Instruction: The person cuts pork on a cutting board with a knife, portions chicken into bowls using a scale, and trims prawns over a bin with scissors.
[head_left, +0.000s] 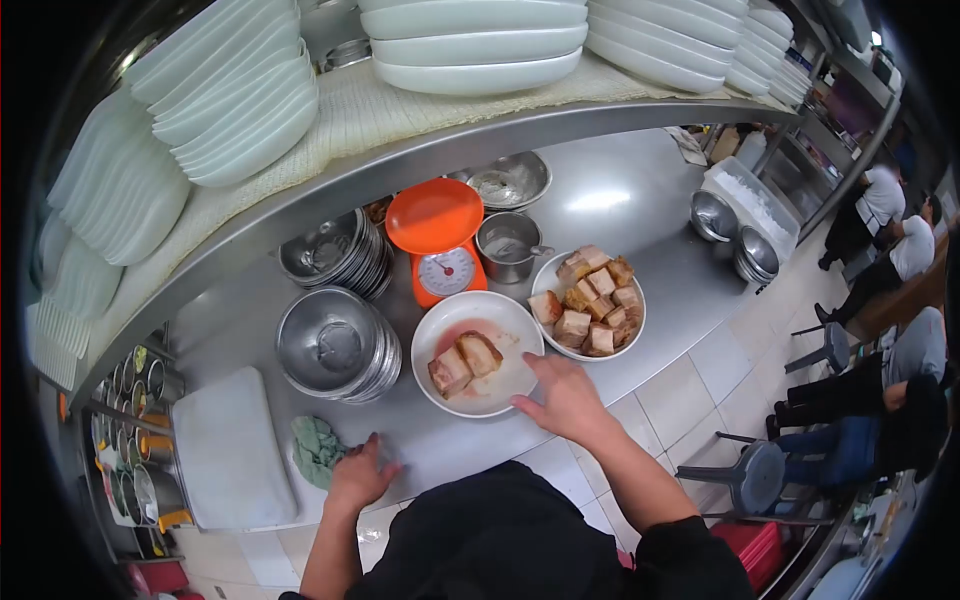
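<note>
My right hand [562, 397] is at the right rim of a white bowl [437, 396], thumb and fingers apart, holding nothing. Two chunks of meat [466, 363] lie in that bowl. To its right, a second white bowl [640, 335] is heaped with several cubes of meat [598, 300]. My left hand [363, 473] rests near the counter's front edge with its fingers apart and empty, just right of a crumpled green cloth [318, 451]. Behind the first bowl stands an orange scale [436, 230] with a round dial.
Stacked metal bowls [338, 343] stand left of the scale, a metal pot [508, 247] right of it. A white board [232, 450] lies at the left. Plates [478, 45] fill the shelf above. Several people [885, 205] are at the far right, beside stools [757, 478].
</note>
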